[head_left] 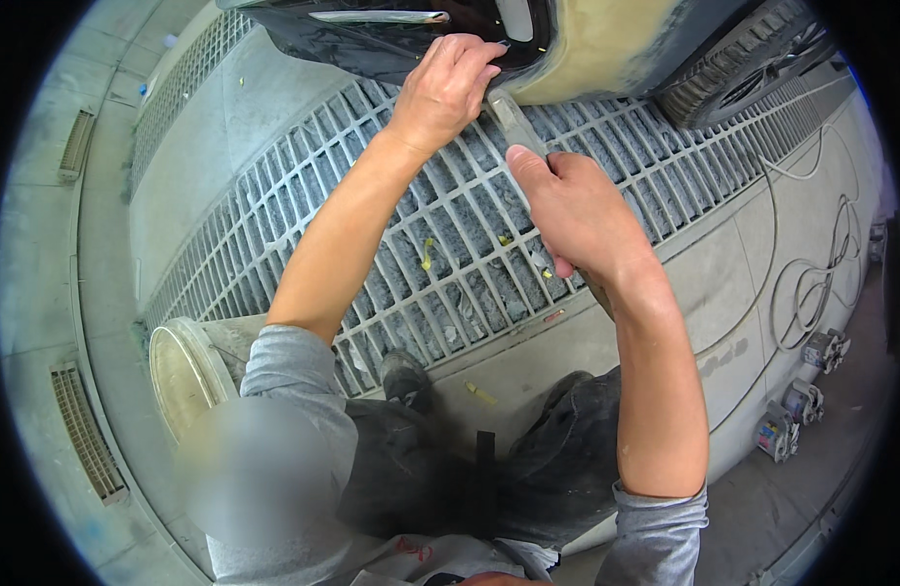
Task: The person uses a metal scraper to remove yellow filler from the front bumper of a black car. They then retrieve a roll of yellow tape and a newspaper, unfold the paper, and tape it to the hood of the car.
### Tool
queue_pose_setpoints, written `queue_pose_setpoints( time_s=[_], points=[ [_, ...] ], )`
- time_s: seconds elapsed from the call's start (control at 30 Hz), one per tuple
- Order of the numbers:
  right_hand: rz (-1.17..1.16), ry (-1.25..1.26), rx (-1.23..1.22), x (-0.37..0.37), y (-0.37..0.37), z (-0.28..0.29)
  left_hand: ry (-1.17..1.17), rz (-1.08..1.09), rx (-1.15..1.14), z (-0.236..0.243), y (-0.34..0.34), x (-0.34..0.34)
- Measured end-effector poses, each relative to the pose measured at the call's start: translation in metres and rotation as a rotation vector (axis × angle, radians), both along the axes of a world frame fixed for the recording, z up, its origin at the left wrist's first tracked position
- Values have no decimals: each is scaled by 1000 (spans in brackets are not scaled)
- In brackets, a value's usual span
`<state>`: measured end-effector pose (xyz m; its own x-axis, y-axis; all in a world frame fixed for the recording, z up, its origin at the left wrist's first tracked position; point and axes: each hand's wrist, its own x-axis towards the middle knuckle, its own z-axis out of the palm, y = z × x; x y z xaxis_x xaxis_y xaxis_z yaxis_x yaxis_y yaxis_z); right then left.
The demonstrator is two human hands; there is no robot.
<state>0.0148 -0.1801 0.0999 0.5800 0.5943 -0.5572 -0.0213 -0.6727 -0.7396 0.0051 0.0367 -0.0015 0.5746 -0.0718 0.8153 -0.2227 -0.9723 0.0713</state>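
Observation:
At the top of the view is a car body (606, 49), with a patch of beige filler or primer beside a glossy dark panel (372, 39) that carries a chrome strip. My left hand (448, 86) is at the lower edge of this dark panel, its fingers curled and pinched together. Whatever lies between those fingertips is too small to make out. Just right of it, my right hand (577, 205) grips a long, dusty grey, flat-ended tool (513, 119). The tool's flat end reaches up to the car's lower edge near my left fingers, and its handle runs back under my wrist.
A metal floor grating (450, 234) runs beneath the car, with yellow scraps on it. The car's wheel (738, 73) stands at upper right. An off-white bucket (191, 371) is by my left elbow. Cables (811, 283) coil at right, near several small containers (801, 400).

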Motion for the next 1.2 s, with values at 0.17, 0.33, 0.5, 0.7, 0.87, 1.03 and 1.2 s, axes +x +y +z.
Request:
queue_pose_setpoints(
  time_s=[0.17,0.33,0.5,0.7,0.87,1.03,1.2],
  points=[
    [1,-3,7,-2,-6,5,52,-5,1,2,0,-3],
    [6,9,20,-2,-11,8,82,5,-13,6,-2,-7],
    [-16,-22,23,0,-9,3,55,71,-56,8,-5,-13],
    [-15,-24,15,1,-2,-6,59,117,-59,5,1,-6],
    [-4,1,19,2,6,-11,15,25,-35,3,8,-5],
    [-17,9,11,1,12,-11,8,-2,-72,2,7,-6],
    [5,5,14,2,10,-8,33,4,-103,5,6,-8]
  ],
)
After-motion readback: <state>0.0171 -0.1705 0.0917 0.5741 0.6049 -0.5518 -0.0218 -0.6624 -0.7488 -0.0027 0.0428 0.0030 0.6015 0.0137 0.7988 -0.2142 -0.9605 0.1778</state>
